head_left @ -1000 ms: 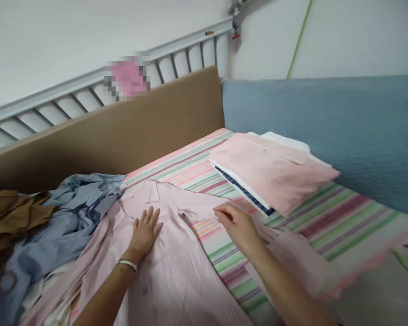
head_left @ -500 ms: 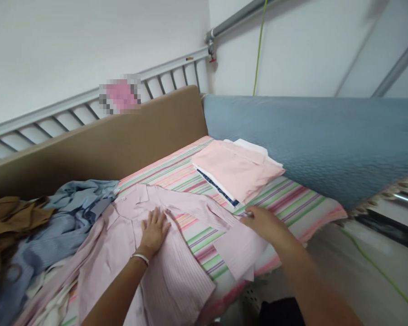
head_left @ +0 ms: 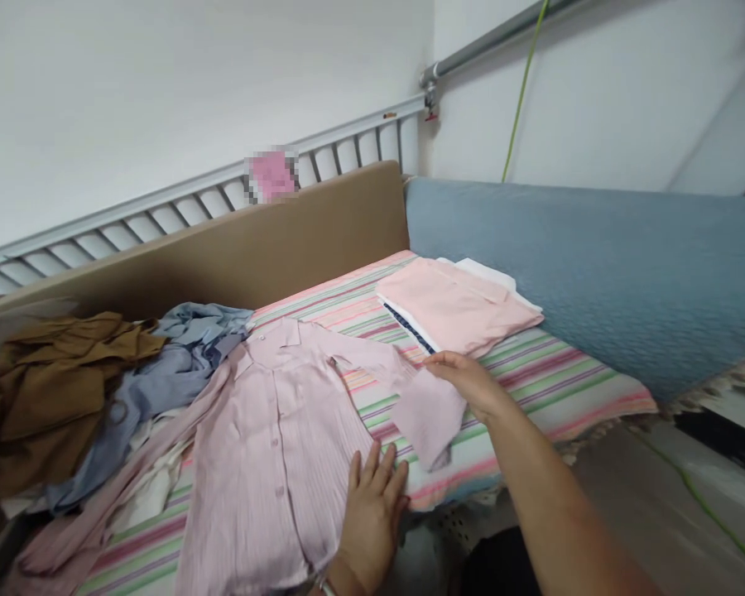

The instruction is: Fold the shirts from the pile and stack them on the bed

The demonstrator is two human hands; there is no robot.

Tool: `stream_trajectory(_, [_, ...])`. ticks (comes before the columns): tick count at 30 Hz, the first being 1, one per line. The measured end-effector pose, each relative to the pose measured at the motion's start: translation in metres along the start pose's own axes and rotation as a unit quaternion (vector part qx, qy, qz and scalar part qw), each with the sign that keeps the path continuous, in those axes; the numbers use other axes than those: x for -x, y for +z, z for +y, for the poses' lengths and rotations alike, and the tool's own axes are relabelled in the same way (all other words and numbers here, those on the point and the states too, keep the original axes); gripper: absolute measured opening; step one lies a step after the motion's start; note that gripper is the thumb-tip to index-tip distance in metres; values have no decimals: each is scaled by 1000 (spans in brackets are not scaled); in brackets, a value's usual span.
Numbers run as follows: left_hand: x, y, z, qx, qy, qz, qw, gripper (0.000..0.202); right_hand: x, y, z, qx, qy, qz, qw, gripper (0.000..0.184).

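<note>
A pale pink buttoned shirt (head_left: 273, 439) lies spread out, front up, on a striped sheet (head_left: 323, 310). Its collar points away from me and one sleeve stretches to the right. My right hand (head_left: 463, 381) pinches that sleeve near the cuff (head_left: 431, 418), which is folded at an angle. At the shirt's lower right edge rests my left hand (head_left: 376, 505), fingers spread, palm down and holding nothing. The other sleeve (head_left: 136, 472) trails to the lower left, over part of the clothes there.
Folded pink and white clothes (head_left: 459, 302) lie in a stack beyond my right hand. On the left is a heap with a brown garment (head_left: 55, 389) and blue garments (head_left: 161, 381). A brown backboard (head_left: 273, 240) and a blue-covered side (head_left: 564, 265) border the bed.
My left hand has slid from the shirt's upper chest down and right to its lower edge. My right hand keeps its pinch on the sleeve, whose cuff has shifted. The view has turned slightly left.
</note>
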State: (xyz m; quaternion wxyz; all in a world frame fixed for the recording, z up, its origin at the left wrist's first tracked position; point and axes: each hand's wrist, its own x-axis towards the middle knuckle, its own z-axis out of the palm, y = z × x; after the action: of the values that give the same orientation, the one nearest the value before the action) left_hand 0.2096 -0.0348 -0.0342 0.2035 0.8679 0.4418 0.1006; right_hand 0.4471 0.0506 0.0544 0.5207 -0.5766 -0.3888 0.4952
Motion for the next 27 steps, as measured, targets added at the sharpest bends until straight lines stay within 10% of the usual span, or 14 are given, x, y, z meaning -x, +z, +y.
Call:
stream_trajectory(7, [8, -37, 9, 275, -55, 99, 955, 55, 5, 45, -29, -278, 6, -23, 960, 39])
stream_trajectory(11, [3, -87, 8, 519, -128, 215, 818, 88, 14, 101, -43, -252, -36, -71, 964, 36])
stream_trajectory(17, [-2, -129, -17, 683, -167, 322, 634, 57, 41, 183, -40, -14, -151, -275, 950, 30])
stream_trajectory(21, [2, -126, -50, 692, -226, 365, 580, 42, 25, 169, -6, 134, -194, -170, 957, 34])
stream_trajectory(27, [-10, -154, -85, 673, -272, 358, 588, 23, 26, 105, 44, 451, -38, -63, 889, 28])
